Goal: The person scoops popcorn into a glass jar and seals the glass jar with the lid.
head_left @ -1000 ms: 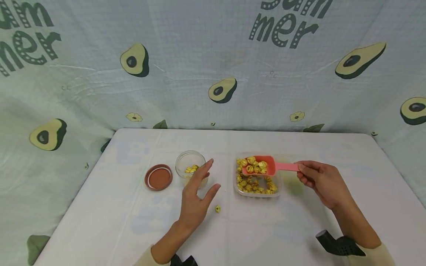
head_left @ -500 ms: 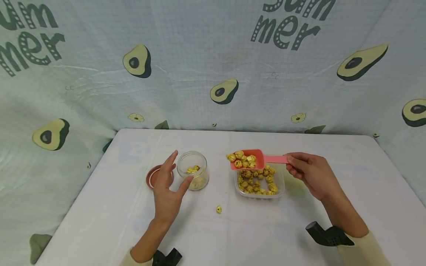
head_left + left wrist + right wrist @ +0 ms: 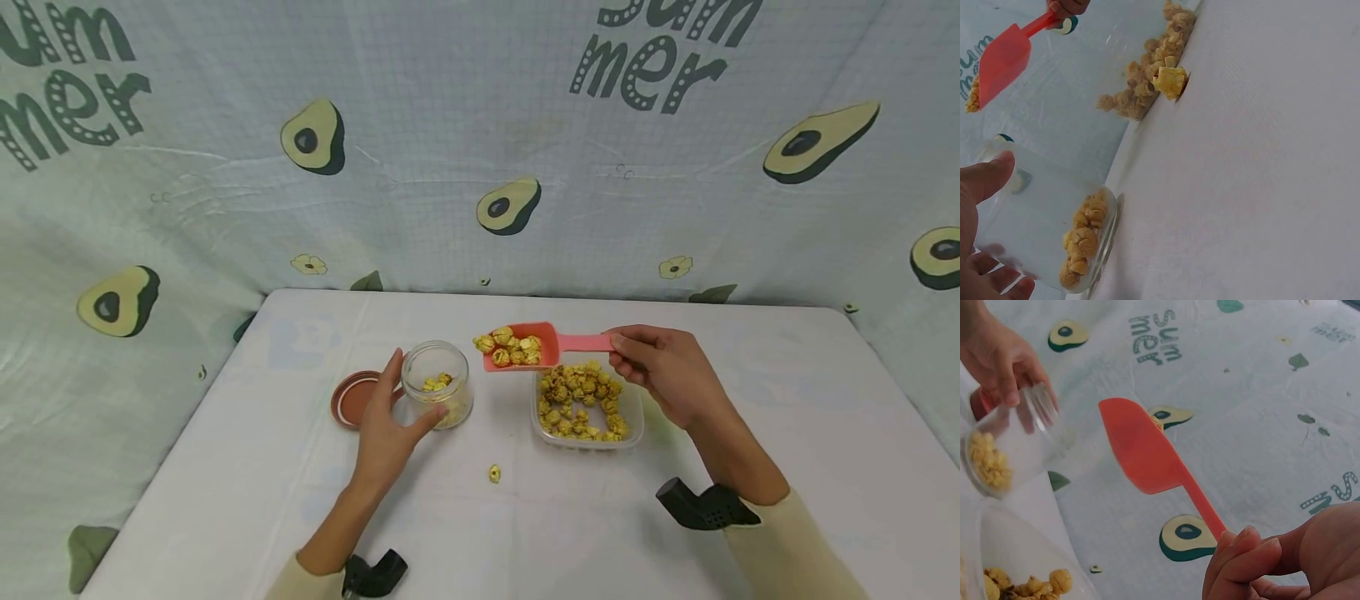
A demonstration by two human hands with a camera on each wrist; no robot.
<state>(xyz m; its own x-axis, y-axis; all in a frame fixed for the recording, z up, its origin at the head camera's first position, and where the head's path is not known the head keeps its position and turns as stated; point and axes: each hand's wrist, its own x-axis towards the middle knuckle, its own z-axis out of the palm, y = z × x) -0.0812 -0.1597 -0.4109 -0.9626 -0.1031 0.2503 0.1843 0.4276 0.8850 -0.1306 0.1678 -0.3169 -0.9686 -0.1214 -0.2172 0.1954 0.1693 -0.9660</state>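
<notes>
My right hand (image 3: 671, 367) pinches the handle end of a pink-red scoop (image 3: 585, 343), holding it raised between the plastic container and the jar. Yellow popcorn (image 3: 516, 348) heaps in the scoop, toward its front lip. Around the side of a clear glass jar (image 3: 459, 402) curves my left hand (image 3: 386, 446), thumb at the near side and fingers at the far side. The jar stands upright and lidless, with a little popcorn (image 3: 1083, 244) at its bottom. In the right wrist view the scoop's underside (image 3: 1141, 450) faces the camera and hides most of its load.
A clear plastic container (image 3: 588, 446) of popcorn stands right of the jar. The brown-red lid (image 3: 348, 404) lies left of it, partly behind my left hand. One loose popcorn piece (image 3: 494, 473) lies on the white-covered table (image 3: 585, 525). Avocado-print cloth (image 3: 420, 150) hangs behind.
The loaded scoop has risen from over the container and moved left toward the jar. My left hand went left past the jar's front, then came round its left side.
</notes>
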